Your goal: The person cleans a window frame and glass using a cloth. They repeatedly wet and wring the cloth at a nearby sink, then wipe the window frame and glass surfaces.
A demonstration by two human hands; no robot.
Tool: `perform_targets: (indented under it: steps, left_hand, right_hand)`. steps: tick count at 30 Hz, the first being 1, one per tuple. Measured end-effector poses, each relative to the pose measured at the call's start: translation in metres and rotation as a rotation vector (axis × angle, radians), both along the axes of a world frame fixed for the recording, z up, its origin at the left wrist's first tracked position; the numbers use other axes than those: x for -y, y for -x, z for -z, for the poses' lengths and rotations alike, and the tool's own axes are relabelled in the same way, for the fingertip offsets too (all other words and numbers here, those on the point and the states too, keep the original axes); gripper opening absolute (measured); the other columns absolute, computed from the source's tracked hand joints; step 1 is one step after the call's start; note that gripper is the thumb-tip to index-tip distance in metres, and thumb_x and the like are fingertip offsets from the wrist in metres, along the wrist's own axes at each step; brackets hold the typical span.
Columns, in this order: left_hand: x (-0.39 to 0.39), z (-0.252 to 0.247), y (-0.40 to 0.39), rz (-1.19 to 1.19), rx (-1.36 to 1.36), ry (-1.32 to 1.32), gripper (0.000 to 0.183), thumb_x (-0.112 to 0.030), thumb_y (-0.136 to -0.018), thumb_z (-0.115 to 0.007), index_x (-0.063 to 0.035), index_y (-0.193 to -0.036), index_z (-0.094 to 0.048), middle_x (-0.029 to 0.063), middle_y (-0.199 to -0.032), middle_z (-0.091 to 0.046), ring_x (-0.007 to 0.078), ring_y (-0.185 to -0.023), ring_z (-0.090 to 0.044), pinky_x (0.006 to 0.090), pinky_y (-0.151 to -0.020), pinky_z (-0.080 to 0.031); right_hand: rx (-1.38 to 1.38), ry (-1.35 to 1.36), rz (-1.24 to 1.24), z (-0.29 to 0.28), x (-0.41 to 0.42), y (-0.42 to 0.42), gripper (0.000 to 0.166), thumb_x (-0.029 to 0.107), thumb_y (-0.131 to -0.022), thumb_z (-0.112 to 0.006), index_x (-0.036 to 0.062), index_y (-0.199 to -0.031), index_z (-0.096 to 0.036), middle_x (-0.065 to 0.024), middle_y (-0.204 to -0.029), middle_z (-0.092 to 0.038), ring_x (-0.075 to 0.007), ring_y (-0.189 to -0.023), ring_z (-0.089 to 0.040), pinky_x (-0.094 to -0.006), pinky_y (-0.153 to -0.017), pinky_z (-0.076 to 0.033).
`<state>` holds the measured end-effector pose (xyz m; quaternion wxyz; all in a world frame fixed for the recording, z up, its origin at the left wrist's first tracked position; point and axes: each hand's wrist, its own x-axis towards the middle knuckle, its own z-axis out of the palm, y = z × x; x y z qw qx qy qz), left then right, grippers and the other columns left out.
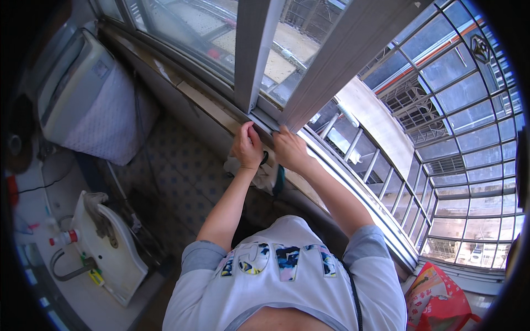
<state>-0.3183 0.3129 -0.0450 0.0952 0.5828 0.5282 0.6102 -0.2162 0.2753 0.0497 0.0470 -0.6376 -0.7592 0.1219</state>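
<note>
My right hand [291,149] rests with bent fingers at the foot of a metal window sash [319,62], over the sliding track. Just left of it, my left hand [248,147] is raised above the sill [207,103] with its fingers curled; whether it holds something small cannot be told. A second sash upright [251,53] stands in the track above my left hand. Below and behind my hands is a whitish cloth-like thing [263,178] with a dark green part, partly hidden by my left wrist.
At the left stand a covered washing machine [99,99] and a white washbasin [112,248] with a grey cloth [97,215] and a faucet [70,275]. Metal security bars [468,157] lie outside the window at the right. A red bag [439,300] sits at the lower right.
</note>
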Motion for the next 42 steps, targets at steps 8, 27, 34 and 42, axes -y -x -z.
perform_targets:
  steps: [8,27,34,42]
  left_hand:
    - [-0.001,0.001,0.007,0.046,-0.051,0.017,0.014,-0.008,-0.082,-0.053,-0.0057,-0.095,-0.057,0.0108,-0.076,-0.06,0.0266,-0.066,-0.058,0.0344,-0.057,-0.045]
    - [0.0,0.001,-0.007,0.045,-0.023,-0.005,0.013,-0.007,-0.082,-0.053,-0.0059,-0.094,-0.057,0.0109,-0.077,-0.061,0.025,-0.063,-0.058,0.0324,-0.054,-0.045]
    - [0.0,0.007,0.002,0.041,-0.068,0.077,0.015,-0.007,-0.082,-0.053,-0.005,-0.096,-0.056,0.0141,-0.082,-0.062,0.0288,-0.074,-0.06,0.0358,-0.064,-0.046]
    - [0.002,0.01,-0.002,-0.026,-0.056,0.109,0.015,-0.007,-0.081,-0.053,-0.0064,-0.096,-0.056,0.0133,-0.082,-0.062,0.0284,-0.074,-0.059,0.0358,-0.064,-0.046]
  right_hand:
    - [0.169,0.091,-0.005,-0.009,0.009,-0.006,0.024,0.009,-0.074,-0.051,0.0034,-0.096,-0.052,-0.0152,-0.094,-0.053,-0.0311,-0.074,-0.06,-0.0401,-0.061,-0.048]
    - [0.062,0.019,0.189,0.013,0.064,-0.033,0.02,0.007,-0.069,-0.055,-0.0006,-0.087,-0.053,-0.0159,-0.087,-0.052,-0.0286,-0.068,-0.06,-0.0371,-0.053,-0.048]
    - [0.179,0.043,0.267,-0.009,0.141,-0.072,0.014,0.006,-0.067,-0.059,0.0012,-0.08,-0.058,-0.0139,-0.086,-0.055,-0.0255,-0.07,-0.062,-0.0355,-0.052,-0.049]
    - [0.155,0.067,0.337,0.002,0.184,-0.1,0.019,0.004,-0.068,-0.057,-0.0009,-0.086,-0.054,-0.0166,-0.088,-0.054,-0.0276,-0.068,-0.061,-0.0375,-0.054,-0.049]
